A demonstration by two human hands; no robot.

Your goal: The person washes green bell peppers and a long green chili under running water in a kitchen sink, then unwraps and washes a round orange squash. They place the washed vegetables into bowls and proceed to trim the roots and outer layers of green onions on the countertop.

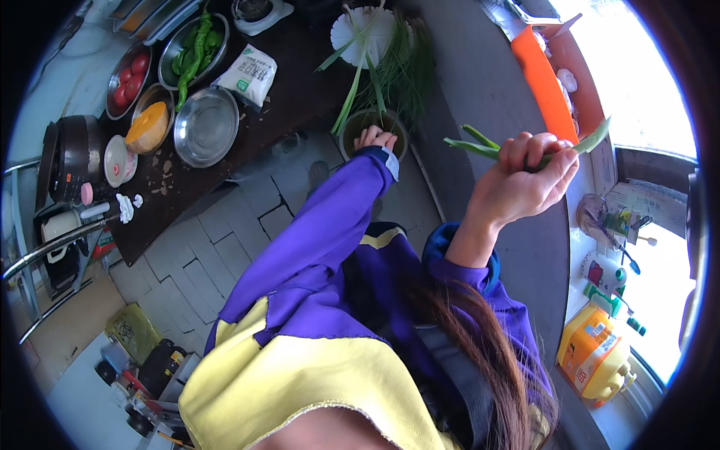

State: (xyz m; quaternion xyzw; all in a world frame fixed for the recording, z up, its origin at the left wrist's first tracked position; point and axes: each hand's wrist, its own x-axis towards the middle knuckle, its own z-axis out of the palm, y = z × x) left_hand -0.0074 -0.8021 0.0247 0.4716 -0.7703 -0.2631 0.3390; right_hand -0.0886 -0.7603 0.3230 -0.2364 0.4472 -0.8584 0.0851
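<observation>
My right hand (525,176) is raised over the grey ledge on the right, its fingers wrapped round a green scallion (596,139). Cut or leafy ends of it stick out on both sides of the fist. My left arm reaches forward, and my left hand (373,137) is down in a round bowl (349,142) with its fingers curled. What those fingers hold is hidden. Just beyond that bowl lies a bunch of long thin green stalks (401,71). A white scalloped plate (358,30) with more scallion leaves across it stands farther back.
On the dark table (169,202) stand a bowl of green peppers (196,52), a bowl of tomatoes (131,81), a cut pumpkin (148,127), a metal basin (206,127) and a white packet (249,73). An orange box (541,79) and a yellow jug (592,349) line the windowsill.
</observation>
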